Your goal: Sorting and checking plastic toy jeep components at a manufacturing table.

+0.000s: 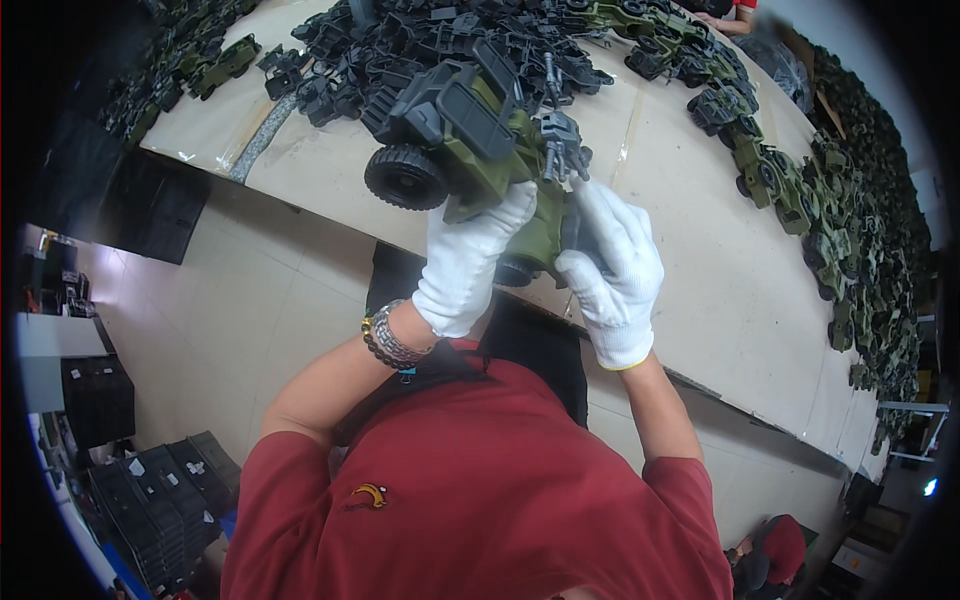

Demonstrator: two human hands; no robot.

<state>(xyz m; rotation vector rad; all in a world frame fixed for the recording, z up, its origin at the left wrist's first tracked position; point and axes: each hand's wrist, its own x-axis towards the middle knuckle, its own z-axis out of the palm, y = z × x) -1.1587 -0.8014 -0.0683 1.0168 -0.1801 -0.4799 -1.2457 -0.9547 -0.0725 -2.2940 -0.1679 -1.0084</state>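
My left hand [462,258], in a white knit glove, is closed around the lower side of a toy military truck [487,178]. The truck has an olive-green body, a dark grey cab frame and black wheels, and is held tilted above the table's near edge. A grey toy gun [562,140] with a long barrel stands on its bed. Also gloved in white, my right hand [620,275] holds the truck's rear, with the thumb at the near corner and the fingers reaching up beside the gun's base. The truck partly hides the left fingers.
Behind the truck, dark grey plastic parts [330,70] lie heaped on the cardboard-covered table [730,290]. Finished-looking green toy trucks [760,165] line its right side. Black crates [160,500] stand on the floor at lower left. Another person [780,550] is at lower right.
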